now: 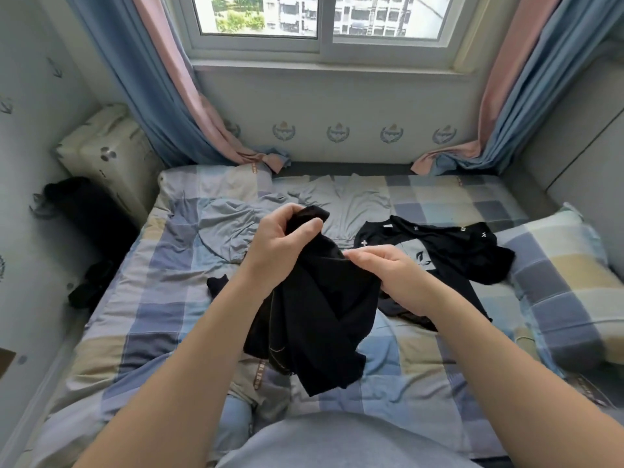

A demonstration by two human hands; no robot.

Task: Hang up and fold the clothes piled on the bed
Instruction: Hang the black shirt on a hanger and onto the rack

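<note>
Bare forearms reach forward to a black garment [320, 315], plain, soft and crumpled, which hangs bunched and twisted above the checked bed cover [152, 315]. Its top bunch is gripped by the curled fingers of the left hand [283, 244], while the right hand [388, 275] pinches a fold just beside and lower, so the cloth droops between and below both. Beyond the right hand lies a black printed shirt [456, 251]; beyond the left, a grey garment [229, 228].
</note>
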